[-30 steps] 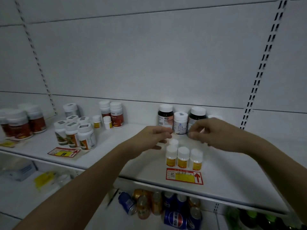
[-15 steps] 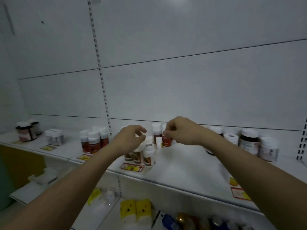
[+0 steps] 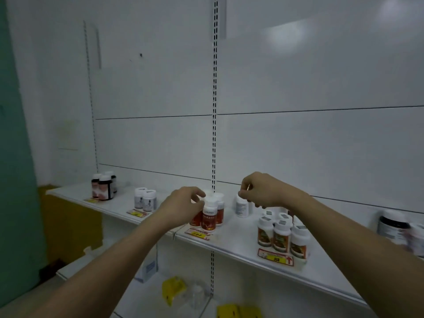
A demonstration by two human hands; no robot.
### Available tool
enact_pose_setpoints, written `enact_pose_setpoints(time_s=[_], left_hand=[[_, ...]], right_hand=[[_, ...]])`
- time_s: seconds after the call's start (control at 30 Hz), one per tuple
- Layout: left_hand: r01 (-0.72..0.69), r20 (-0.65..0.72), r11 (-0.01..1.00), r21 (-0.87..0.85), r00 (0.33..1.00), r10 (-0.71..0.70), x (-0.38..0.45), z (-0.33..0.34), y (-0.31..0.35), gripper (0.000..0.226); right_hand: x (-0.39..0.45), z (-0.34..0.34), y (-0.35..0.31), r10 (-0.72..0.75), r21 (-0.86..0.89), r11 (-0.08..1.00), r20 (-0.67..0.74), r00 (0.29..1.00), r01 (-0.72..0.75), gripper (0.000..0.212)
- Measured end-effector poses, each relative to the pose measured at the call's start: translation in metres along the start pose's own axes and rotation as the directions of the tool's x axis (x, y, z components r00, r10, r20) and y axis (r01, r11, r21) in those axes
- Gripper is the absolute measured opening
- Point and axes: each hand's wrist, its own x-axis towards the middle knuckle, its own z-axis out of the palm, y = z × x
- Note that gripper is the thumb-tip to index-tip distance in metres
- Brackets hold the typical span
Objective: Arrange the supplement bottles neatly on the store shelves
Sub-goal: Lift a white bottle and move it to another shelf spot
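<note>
- Where the left hand (image 3: 183, 206) reaches the shelf (image 3: 241, 239), its fingers (image 3: 199, 195) curl against the white cap of the front red-labelled supplement bottle (image 3: 208, 218); whether they actually grip the cap or only touch it cannot be told.
- Fingers of the right hand (image 3: 261, 190) are curled inward, thumb and forefinger tip close together above a small white bottle (image 3: 242, 206); nothing can be made out between them, and they do not touch that bottle.
- Red-labelled bottles stand upright in a tight cluster, white caps up, just right of the slotted upright (image 3: 214, 134) and behind a yellow and red price tag (image 3: 198, 234) lying on the shelf's front edge.
- Right of the small white bottle, a group of white bottles with green and orange labels (image 3: 281, 237) stands in rows near the front edge, a red-bordered yellow price tag (image 3: 276, 259) before them.
- At the far right a dark, white-capped jar (image 3: 392, 223) appears blurred.
- Left of the hands, two white bottles (image 3: 145, 199) stand side by side, and further left, near the shelf's end, dark bottles with pale labels (image 3: 103, 188) are grouped.
- Both bare forearms stretch up from the lower corners of the view.
- Below, a lower shelf (image 3: 146, 294) holds yellow packets (image 3: 173, 289), partly hidden.
- Behind everything runs a white panelled back wall (image 3: 309, 145); a green surface (image 3: 13, 157) fills the left edge.
</note>
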Motion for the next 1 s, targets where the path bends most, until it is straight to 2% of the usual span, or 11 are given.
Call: enact_pose_setpoints(time_s=[0.23, 0.37, 0.47, 0.63, 0.77, 0.9, 1.0], left_hand=[[-0.086, 0.012, 0.992, -0.096, 0.996, 0.088, 0.084, 0.011, -0.021, 0.027], [-0.127, 0.079, 0.987, -0.099, 0.988, 0.135, 0.148, 0.041, -0.030, 0.028], [-0.144, 0.143, 0.987, -0.068, 0.978, 0.153, 0.199, 0.062, -0.039, 0.027], [-0.172, 0.257, 0.984, -0.054, 0.949, 0.180, 0.265, 0.094, -0.049, 0.030], [-0.177, 0.378, 0.979, -0.100, 0.904, 0.202, 0.290, 0.113, -0.059, 0.030], [-0.174, 0.417, 0.972, -0.159, 0.880, 0.226, 0.302, 0.115, -0.071, 0.030], [-0.158, 0.410, 0.945, -0.288, 0.871, 0.271, 0.305, 0.105, -0.077, 0.029]], right_hand=[[0.071, 0.012, 0.029, 0.119, -0.038, 0.992, -0.056, 0.991, -0.121, 0.016], [0.127, 0.024, 0.062, 0.172, -0.042, 0.984, -0.074, 0.982, -0.176, 0.013], [0.171, 0.037, 0.083, 0.222, -0.065, 0.972, -0.028, 0.975, -0.224, 0.021], [0.227, 0.066, 0.100, 0.311, -0.257, 0.920, 0.025, 0.950, -0.295, 0.031], [0.248, 0.086, 0.103, 0.382, -0.308, 0.888, 0.086, 0.920, -0.340, 0.054], [0.254, 0.084, 0.109, 0.391, -0.202, 0.909, 0.108, 0.914, -0.365, 0.052], [0.249, 0.053, 0.107, 0.287, -0.008, 0.958, 0.108, 0.952, -0.288, 0.043]])
